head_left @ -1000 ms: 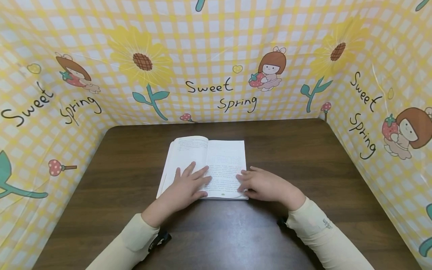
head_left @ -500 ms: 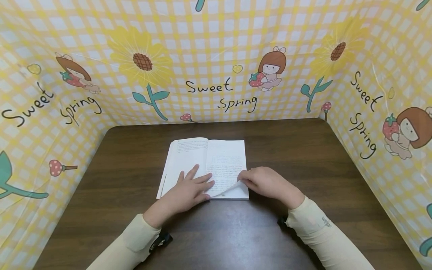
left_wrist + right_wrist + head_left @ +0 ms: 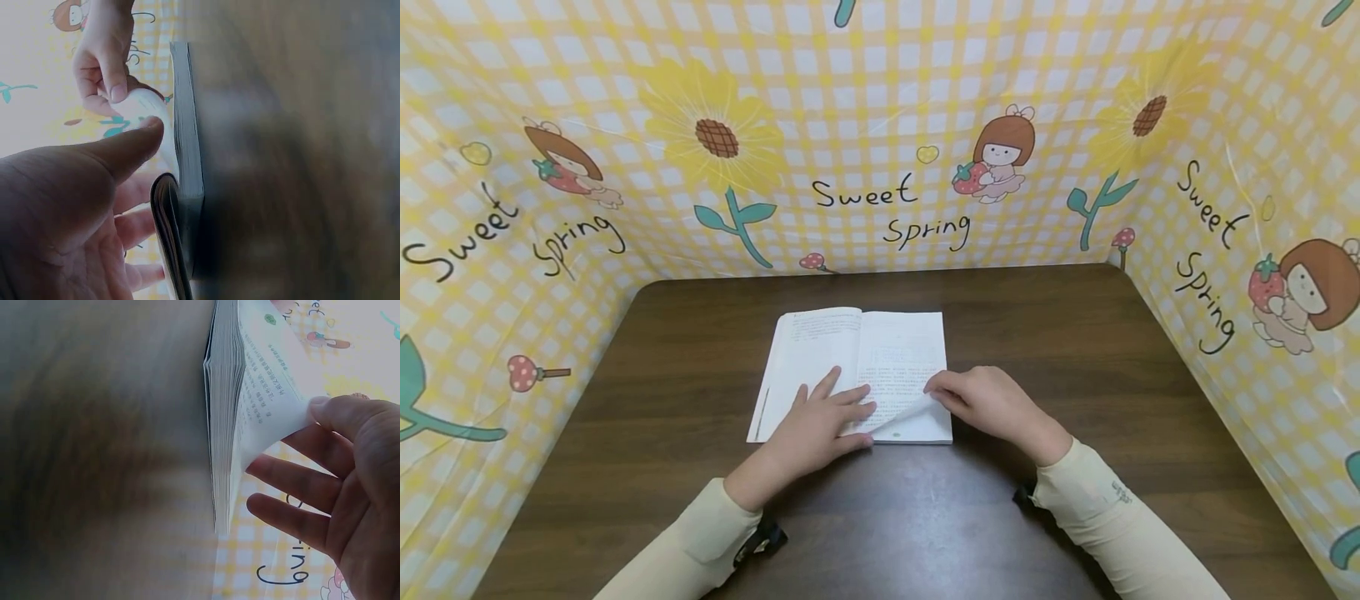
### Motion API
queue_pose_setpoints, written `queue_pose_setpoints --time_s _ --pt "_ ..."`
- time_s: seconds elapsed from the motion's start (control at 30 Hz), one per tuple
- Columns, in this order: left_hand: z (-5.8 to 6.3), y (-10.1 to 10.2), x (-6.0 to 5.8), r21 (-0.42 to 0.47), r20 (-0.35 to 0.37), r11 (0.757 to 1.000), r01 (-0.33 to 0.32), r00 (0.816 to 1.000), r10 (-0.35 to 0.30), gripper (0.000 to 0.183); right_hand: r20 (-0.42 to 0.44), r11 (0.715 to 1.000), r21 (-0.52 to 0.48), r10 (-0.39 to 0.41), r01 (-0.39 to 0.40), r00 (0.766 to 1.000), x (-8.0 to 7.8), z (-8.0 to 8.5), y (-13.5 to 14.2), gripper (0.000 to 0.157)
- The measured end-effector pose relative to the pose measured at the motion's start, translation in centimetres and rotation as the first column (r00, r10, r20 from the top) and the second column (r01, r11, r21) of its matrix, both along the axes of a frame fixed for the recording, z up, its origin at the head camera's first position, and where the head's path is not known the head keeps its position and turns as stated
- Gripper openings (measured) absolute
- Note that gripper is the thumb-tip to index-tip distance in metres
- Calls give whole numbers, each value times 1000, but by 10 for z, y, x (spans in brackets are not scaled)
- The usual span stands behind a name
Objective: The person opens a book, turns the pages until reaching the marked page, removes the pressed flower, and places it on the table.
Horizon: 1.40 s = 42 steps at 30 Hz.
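An open book [image 3: 901, 333] lies on the table with printed text on its right page. My left hand [image 3: 811, 423] rests spread over the lower middle of the book, its fingers reaching across the fold onto the right page. With thumb and forefinger my right hand [image 3: 994, 407] pinches the lower outer corner of a page [image 3: 281, 381], lifting it so it bends up from the stack. The other fingers of that hand stay loose beside the book's edge in the right wrist view. In the left wrist view, my left thumb [image 3: 140, 140] is near the curled page [image 3: 147, 106].
The book lies on a dark wooden table [image 3: 1045, 317]. A yellow checked cloth [image 3: 865, 100] with flowers, cartoon figures and lettering forms walls at the back and both sides. Black straps [image 3: 762, 540] show under the sleeves at the wrists.
The right hand has gone from lying at the page's edge to pinching its lower corner, raising and folding it up and inward. The left hand has shifted slightly right.
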<state>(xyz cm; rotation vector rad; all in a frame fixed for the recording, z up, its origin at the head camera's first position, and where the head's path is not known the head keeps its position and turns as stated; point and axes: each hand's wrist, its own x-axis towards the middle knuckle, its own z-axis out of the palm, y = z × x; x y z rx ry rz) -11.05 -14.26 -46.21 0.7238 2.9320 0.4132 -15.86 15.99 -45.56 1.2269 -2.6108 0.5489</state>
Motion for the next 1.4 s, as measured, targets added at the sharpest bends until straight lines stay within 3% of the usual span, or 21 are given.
queue_pose_setpoints --time_s 0.23,0.9,1.13,1.4 --pt "-3 3 1 13 -15 999 -45 999 45 49 -16 1000 -30 -6 6 1000 1 2 -2 16" --pt "-4 4 1 34 -38 998 -61 997 62 35 -151 978 -210 -34 1 988 2 7 -5 10" --pt "-1 5 0 49 -9 994 -93 996 94 32 -147 958 -285 -87 42 985 1 10 -2 19" --pt "3 6 -2 74 -37 989 -129 991 132 13 -117 963 -267 -72 38 991 0 9 -2 20"
